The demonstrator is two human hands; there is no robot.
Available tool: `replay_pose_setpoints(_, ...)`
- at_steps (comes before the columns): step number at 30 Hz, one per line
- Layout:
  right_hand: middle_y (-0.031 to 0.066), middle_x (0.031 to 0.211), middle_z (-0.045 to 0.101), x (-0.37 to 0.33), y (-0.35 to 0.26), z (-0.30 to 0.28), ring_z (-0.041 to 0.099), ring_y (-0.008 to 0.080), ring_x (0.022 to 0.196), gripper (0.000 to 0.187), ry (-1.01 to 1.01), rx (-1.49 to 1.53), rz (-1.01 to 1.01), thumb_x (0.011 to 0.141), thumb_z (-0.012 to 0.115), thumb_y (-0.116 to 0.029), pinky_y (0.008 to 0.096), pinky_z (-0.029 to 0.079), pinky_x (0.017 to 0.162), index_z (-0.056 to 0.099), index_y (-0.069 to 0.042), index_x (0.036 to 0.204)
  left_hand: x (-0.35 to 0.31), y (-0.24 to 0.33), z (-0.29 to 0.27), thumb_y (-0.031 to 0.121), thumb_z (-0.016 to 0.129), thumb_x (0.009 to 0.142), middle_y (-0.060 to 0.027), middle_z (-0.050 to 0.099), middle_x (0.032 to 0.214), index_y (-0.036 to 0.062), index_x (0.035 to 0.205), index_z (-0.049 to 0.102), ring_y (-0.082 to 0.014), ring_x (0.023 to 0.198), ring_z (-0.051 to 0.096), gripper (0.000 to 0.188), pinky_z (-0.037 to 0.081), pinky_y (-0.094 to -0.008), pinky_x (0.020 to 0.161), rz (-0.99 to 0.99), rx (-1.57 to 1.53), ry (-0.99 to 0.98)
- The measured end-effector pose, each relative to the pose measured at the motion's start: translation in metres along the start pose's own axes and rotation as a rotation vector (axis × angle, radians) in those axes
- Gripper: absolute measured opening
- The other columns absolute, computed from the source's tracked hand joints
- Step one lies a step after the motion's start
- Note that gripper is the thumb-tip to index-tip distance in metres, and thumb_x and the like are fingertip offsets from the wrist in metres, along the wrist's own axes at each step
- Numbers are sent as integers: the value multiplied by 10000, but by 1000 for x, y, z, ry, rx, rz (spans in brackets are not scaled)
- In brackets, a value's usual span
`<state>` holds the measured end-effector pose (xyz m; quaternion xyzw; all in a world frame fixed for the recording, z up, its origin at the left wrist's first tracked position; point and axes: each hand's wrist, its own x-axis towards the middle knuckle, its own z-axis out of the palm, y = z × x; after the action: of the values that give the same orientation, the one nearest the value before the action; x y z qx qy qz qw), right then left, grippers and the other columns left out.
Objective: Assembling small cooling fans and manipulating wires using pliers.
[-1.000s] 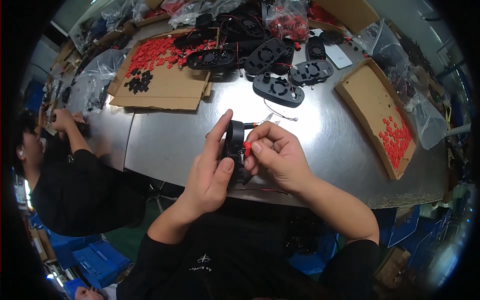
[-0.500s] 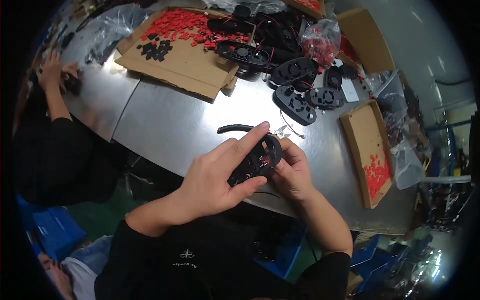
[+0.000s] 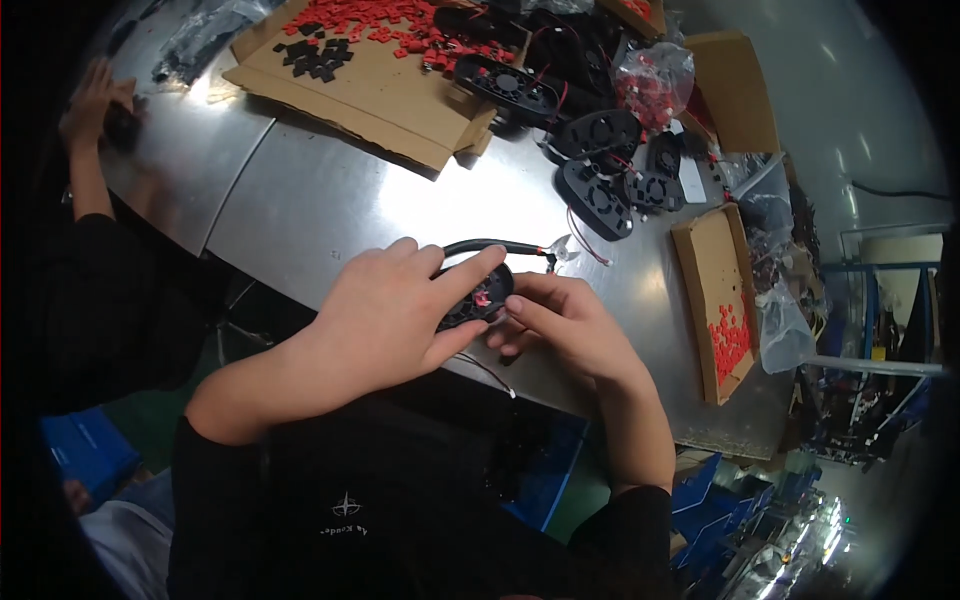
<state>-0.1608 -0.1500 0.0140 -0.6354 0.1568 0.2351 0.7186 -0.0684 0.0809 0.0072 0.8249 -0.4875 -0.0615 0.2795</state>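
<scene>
My left hand (image 3: 385,310) is wrapped round a black oval plastic housing (image 3: 503,282), index finger along its far side and thumb on the near edge. A small red part (image 3: 482,298) shows inside the housing. At the housing's right end is my right hand (image 3: 575,325), its thumb and curled fingers closed about the rim; what lies under the fingertips is partly hidden. Below the housing hangs a thin cable (image 3: 490,372) with a white plug. Just beyond my hands, cutting pliers (image 3: 557,250) with black handles lie on the metal table (image 3: 330,215).
Similar black housings (image 3: 595,195) with wires are heaped at the back. A cardboard tray (image 3: 400,125) holds red and black pieces; a narrower box (image 3: 700,290) on the right has red pieces. A clear bag (image 3: 655,80) stands behind. At left is another person's hand (image 3: 88,110).
Both hands and the housing have moved left and slightly nearer in the picture. The housing is tilted differently, and the cable with its white plug now shows below it.
</scene>
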Motion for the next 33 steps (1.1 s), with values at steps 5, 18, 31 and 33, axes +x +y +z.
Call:
replay_pose_setpoints(5, 104, 1047, 730, -12, 3, -10, 738, 160, 889, 387, 153, -182, -118, 1063, 601, -153, 276, 602, 772, 603, 56, 1388, 4, 5, -8, 347, 765, 902, -100, 643, 901, 184, 1507, 557, -320, 846, 651, 661, 533, -432, 727, -29, 53, -155)
replay_pose_setpoints(18, 98, 962, 642, -6, 12, -14, 659, 262, 865, 231, 176, -924, -815, 841, 770, -52, 335, 522, 712, 727, -31, 1066, 14, -6, -9, 373, 771, 893, -105, 655, 876, 197, 1498, 564, -324, 849, 664, 664, 542, -445, 747, 30, -115, -211)
replay_pose_setpoints(31, 99, 852, 635, 6, -8, 4, 650, 297, 766, 176, 174, -936, -733, 828, 793, -41, 370, 515, 666, 708, -31, 982, 33, -23, -16, 387, 789, 871, -109, 669, 897, 188, 1472, 584, -344, 863, 669, 666, 536, -454, 762, 113, -172, -360)
replay_pose_setpoints(33, 104, 855, 637, 3, -9, 6, 650, 308, 774, 171, 178, -922, -715, 834, 784, -41, 381, 517, 673, 705, -33, 985, 32, -26, -16, 399, 785, 871, -115, 681, 908, 190, 1468, 582, -351, 870, 684, 664, 548, -456, 768, 140, -169, -329)
